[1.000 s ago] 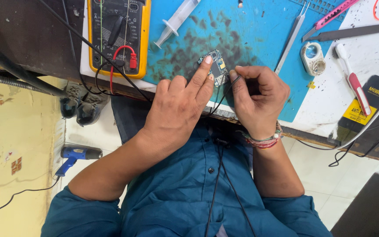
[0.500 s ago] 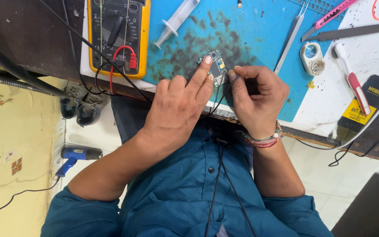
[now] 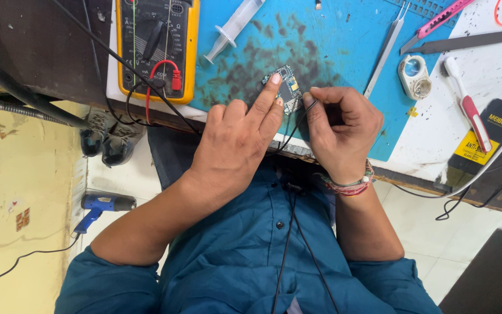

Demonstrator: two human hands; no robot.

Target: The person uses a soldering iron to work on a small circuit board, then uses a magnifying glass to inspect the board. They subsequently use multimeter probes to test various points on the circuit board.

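A small circuit board (image 3: 289, 88) lies on a stained blue work mat (image 3: 332, 46). My left hand (image 3: 236, 139) rests at the mat's near edge, its index and middle fingers pressing on the board's left side. My right hand (image 3: 341, 131) is curled to the right of the board, thumb and forefinger pinching a thin black probe (image 3: 309, 109) whose tip sits at the board's right edge. Black leads run from under my hands towards a yellow multimeter (image 3: 157, 43) at the back left.
A plastic syringe (image 3: 233, 26) lies beside the multimeter. Tweezers (image 3: 386, 49), a pink cutter (image 3: 437, 17), a round white container (image 3: 415, 75), a red-and-white brush (image 3: 466, 104) and a black-yellow packet (image 3: 483, 136) sit right. A blue heat gun (image 3: 103, 206) and shoes (image 3: 108, 139) are on the floor.
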